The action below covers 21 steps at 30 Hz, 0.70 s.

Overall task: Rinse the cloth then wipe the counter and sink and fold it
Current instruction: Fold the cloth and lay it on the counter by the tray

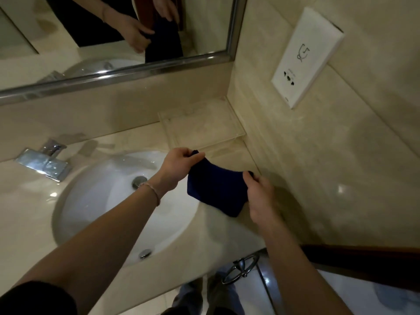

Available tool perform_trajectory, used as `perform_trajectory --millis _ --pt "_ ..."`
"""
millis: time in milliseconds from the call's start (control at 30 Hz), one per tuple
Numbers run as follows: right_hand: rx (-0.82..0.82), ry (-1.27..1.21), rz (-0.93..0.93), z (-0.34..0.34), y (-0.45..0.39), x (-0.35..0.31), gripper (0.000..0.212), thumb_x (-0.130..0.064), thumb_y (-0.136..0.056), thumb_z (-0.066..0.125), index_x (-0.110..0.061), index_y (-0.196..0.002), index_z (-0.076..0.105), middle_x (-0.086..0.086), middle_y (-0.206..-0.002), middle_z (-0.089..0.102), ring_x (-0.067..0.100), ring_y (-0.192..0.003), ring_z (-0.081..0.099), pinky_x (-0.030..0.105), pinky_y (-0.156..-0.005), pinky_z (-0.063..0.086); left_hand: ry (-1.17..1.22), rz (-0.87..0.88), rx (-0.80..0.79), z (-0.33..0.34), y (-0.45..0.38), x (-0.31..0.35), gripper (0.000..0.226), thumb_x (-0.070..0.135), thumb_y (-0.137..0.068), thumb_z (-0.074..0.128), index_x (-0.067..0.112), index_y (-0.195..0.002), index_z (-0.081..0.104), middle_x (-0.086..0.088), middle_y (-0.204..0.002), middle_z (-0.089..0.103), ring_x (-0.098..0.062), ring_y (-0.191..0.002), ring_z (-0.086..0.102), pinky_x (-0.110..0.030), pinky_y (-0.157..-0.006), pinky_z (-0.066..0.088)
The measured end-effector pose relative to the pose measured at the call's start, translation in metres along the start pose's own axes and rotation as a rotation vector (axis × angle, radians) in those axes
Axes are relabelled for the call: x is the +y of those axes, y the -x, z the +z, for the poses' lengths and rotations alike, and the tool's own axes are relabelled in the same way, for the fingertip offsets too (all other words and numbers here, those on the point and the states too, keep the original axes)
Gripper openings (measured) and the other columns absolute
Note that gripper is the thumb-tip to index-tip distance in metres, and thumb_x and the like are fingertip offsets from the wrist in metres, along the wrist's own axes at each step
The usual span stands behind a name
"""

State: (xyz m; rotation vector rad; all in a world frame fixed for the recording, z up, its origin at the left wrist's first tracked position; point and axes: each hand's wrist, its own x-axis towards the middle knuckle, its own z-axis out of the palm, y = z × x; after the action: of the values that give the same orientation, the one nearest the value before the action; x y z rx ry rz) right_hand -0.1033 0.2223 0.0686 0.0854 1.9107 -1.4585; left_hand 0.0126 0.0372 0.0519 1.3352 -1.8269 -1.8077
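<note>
The surface (227,242) is lying pale and glossy around the sink (109,201), and both are catching light as if damp, though no water is running from the tap (43,163). Judging by that, the rinsing and wiping are probably done and the folding is underway; finishing the fold and setting it down is what remains.

The cloth (216,192) is hanging in the air just right of the basin, over the surface near the wall. It is looking dark blue, thick and already doubled into a compact rough square, its top edge sagging between the grips and its lower corner drooping.

The left hand (179,164) is pinching the far upper corner with curled fingers. The right hand (259,192) is pinching the near upper corner the same way.
</note>
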Motion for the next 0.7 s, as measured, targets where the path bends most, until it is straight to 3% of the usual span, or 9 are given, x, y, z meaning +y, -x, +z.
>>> perform_trajectory --millis 100,233,367,500,700 --pt "0.049 0.111 -0.117 0.001 -0.006 -0.032 0.016 -0.025 -0.1 0.06 -0.011 -0.096 0.067 0.004 -0.096 0.07 0.019 -0.085 0.066 0.036 -0.072 0.056 0.007 0.037 0.063 0.004 -0.001 0.023 0.03 0.032 -0.09 0.076 0.003 -0.085 0.069 -0.005 -0.075 0.065 -0.019 -0.073 0.064 -0.043 -0.076 0.059" --pt "0.124 0.171 -0.253 -0.006 -0.01 -0.056 0.013 -0.023 -0.101 0.058 -0.015 -0.091 0.061 -0.004 -0.085 0.063 0.011 -0.074 0.058 0.028 -0.067 0.051 0.008 0.087 0.143 0.008 0.003 0.045 0.018 0.028 -0.093 0.073 0.015 -0.082 0.067 0.001 -0.075 0.067 -0.01 -0.068 0.063 -0.028 -0.066 0.055" --pt "0.156 0.243 -0.297 -0.016 -0.006 -0.046 0.008 -0.024 -0.102 0.056 -0.017 -0.099 0.054 -0.009 -0.085 0.057 0.003 -0.074 0.054 0.021 -0.058 0.04 0.019 0.122 0.154 0.012 0.012 0.036 0.012 0.024 -0.091 0.076 0.016 -0.084 0.069 0.0 -0.08 0.073 -0.011 -0.074 0.069 -0.023 -0.066 0.055" --pt "0.111 0.306 -0.211 -0.029 0.001 -0.008 0.015 -0.028 -0.103 0.056 -0.013 -0.101 0.059 -0.002 -0.089 0.062 0.009 -0.078 0.058 0.024 -0.06 0.043 0.02 0.051 0.183 0.023 0.029 -0.003 0.018 0.023 -0.088 0.079 0.018 -0.075 0.067 0.002 -0.072 0.07 -0.012 -0.067 0.066 -0.026 -0.062 0.054" --pt "0.102 0.291 0.111 -0.038 0.011 0.057 0.017 -0.022 -0.097 0.063 -0.01 -0.088 0.059 0.012 -0.092 0.065 0.02 -0.077 0.059 0.029 -0.06 0.045 -0.012 -0.212 0.157 0.032 0.065 -0.064 0.029 0.016 -0.086 0.074 0.007 -0.066 0.055 0.0 -0.062 0.054 -0.016 -0.062 0.051 -0.025 -0.055 0.039"
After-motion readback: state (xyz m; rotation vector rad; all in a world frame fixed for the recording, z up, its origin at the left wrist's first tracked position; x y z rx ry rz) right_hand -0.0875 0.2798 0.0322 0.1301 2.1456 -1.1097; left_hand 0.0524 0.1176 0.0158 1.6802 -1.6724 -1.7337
